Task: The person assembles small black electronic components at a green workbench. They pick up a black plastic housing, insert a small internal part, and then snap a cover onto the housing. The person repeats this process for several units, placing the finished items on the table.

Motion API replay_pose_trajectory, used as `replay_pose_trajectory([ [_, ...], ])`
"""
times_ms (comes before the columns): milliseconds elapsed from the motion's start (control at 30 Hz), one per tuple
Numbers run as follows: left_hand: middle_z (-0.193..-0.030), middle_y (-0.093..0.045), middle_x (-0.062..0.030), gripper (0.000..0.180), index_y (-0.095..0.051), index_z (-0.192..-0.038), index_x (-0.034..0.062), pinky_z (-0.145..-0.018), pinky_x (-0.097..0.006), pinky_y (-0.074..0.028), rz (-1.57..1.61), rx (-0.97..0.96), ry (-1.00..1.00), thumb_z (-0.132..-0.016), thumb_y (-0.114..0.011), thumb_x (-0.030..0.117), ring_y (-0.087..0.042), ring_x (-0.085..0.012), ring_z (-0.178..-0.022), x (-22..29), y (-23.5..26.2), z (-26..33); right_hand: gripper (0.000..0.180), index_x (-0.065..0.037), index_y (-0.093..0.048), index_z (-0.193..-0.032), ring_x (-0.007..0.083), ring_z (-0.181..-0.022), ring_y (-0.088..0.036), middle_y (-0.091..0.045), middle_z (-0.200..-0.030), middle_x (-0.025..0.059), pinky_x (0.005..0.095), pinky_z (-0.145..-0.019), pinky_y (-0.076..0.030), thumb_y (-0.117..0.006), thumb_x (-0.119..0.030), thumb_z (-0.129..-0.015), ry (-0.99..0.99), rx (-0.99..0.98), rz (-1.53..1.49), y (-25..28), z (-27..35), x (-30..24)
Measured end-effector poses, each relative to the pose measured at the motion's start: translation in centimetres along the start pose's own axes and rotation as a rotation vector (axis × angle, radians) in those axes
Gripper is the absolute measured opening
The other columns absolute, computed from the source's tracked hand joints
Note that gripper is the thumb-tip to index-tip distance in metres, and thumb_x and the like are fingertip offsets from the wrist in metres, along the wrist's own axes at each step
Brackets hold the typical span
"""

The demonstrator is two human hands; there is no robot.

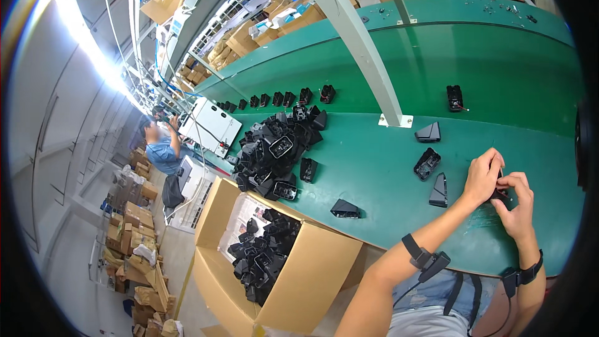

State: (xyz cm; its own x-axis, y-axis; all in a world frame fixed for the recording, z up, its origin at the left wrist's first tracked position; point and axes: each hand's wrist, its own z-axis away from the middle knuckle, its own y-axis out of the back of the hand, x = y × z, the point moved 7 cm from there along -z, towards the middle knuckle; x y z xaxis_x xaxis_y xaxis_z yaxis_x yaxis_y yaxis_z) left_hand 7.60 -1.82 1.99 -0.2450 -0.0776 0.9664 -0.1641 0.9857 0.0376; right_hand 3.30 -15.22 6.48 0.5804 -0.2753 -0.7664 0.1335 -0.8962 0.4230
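My left hand (pixel 482 176) and my right hand (pixel 518 205) meet over the green table at the right. Between them is a small black plastic housing (pixel 499 195), mostly covered by my fingers. Both hands are closed on it, fingertips and thumbs pinching its sides. Just left of my hands lie a wedge-shaped black housing (pixel 438 191), an open black housing with its hollow side up (pixel 427 163) and another wedge-shaped black housing (pixel 428 132). Farther left, near the table's front edge, one more black housing (pixel 345 209) rests on its side.
A heap of black housings (pixel 268 150) covers the table's left part. Below it stands an open cardboard box (pixel 312 268) holding more. Several housings line the green conveyor belt (pixel 511 62), one alone (pixel 455 98) at right. A metal post (pixel 355 37) rises mid-table. A person (pixel 163 146) works far left.
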Motion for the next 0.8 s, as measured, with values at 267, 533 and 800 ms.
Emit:
replay_pose_trajectory([
  [267,-0.063,-0.058,-0.0105,0.026,-0.058,-0.083,-0.0015,-0.055,-0.034,-0.044,-0.054,-0.029,-0.043,-0.097,-0.048,0.017,-0.056,-0.0188,-0.056,0.7,0.0,-0.3,0.039,0.001,-0.061,-0.1,0.0298,-0.093,-0.059,-0.064,-0.105,0.0136,0.0379,-0.082,-0.049,-0.071,-0.001,-0.062,-0.049,-0.094,0.03,-0.2,-0.3,0.4],
  [533,-0.065,-0.059,-0.0115,0.026,-0.058,-0.084,-0.002,-0.056,-0.034,-0.045,-0.031,0.02,-0.057,-0.098,-0.048,0.018,-0.058,-0.0183,-0.058,-0.1,0.1,-0.3,0.04,-0.001,-0.062,-0.102,0.0328,-0.111,-0.056,-0.058,-0.121,0.017,0.042,-0.096,-0.045,-0.069,-0.002,-0.063,0.044,-0.038,0.098,-0.2,-0.7,-1.1],
  [800,-0.067,-0.06,-0.0099,0.025,-0.058,-0.086,-0.0015,-0.059,-0.034,-0.045,-0.006,0.0,-0.039,-0.098,-0.046,0.016,-0.058,-0.0179,-0.062,-0.1,-0.1,-0.2,0.045,-0.003,-0.061,-0.107,0.0364,-0.123,-0.053,-0.053,-0.133,0.0191,0.0463,-0.103,-0.042,-0.07,-0.003,-0.063,0.057,-0.009,0.139,0.2,-0.7,-1.3],
])
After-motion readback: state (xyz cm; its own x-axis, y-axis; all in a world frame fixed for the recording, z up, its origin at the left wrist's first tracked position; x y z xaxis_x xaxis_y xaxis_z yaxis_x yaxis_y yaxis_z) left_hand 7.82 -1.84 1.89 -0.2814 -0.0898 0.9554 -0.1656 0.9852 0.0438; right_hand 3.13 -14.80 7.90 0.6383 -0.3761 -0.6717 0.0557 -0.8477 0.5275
